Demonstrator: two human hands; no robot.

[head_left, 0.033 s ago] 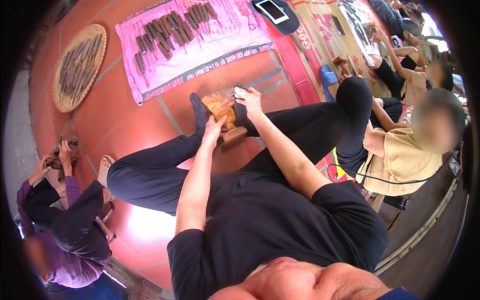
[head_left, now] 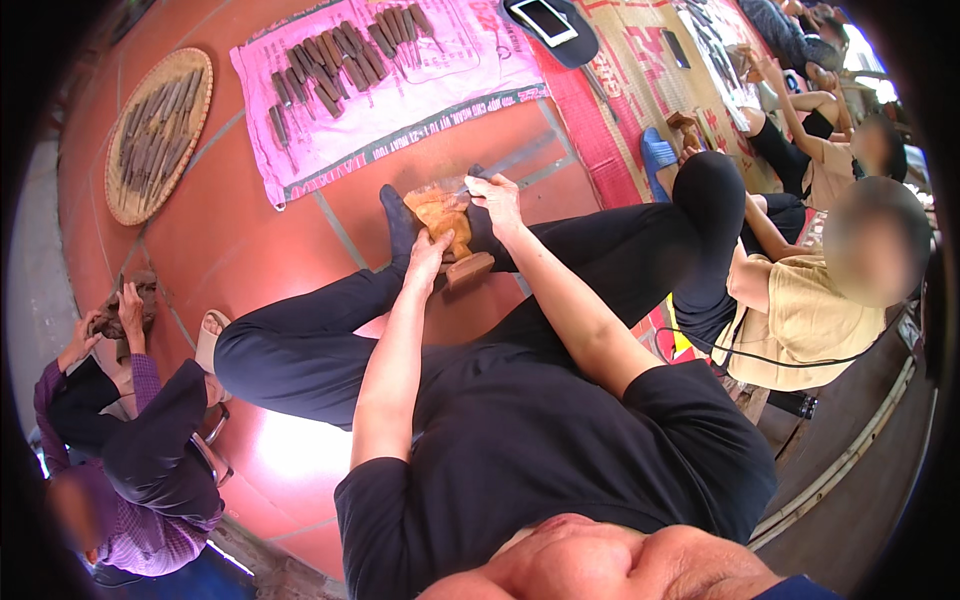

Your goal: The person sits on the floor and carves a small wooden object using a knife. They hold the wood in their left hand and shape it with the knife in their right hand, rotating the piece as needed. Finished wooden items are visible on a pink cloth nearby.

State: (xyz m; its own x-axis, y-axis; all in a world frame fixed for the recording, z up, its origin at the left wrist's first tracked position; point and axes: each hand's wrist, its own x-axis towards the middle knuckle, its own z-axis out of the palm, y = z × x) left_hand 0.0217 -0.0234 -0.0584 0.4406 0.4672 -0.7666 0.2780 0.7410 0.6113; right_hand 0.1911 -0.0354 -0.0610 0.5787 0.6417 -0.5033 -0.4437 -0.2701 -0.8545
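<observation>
Left hand [head_left: 428, 255]: closing around the narrow middle of an orange-brown wood carving [head_left: 435, 212], gripping from six o'clock, thumb lying uppermost. Right hand [head_left: 500, 200]: curling at between two and three o'clock of the carving, fingers apparently pinching a slim tool [head_left: 464, 191], kind too small to tell. Carving: resting between two dark-socked feet [head_left: 398, 228], its block-like base [head_left: 470, 271] pointing toward five o'clock. Step in hand, as judged: shaping or trimming the broad upper part, left hand steadying, right hand working the edge; whether the tip is touching wood, cannot tell. Next move, as judged: calling for a firm left grip and a short, controlled stroke, thumb staying clear. Reserve stock: wooden-handled tools [head_left: 335, 60] lying on a pink sheet [head_left: 480, 60] at eleven o'clock.
</observation>
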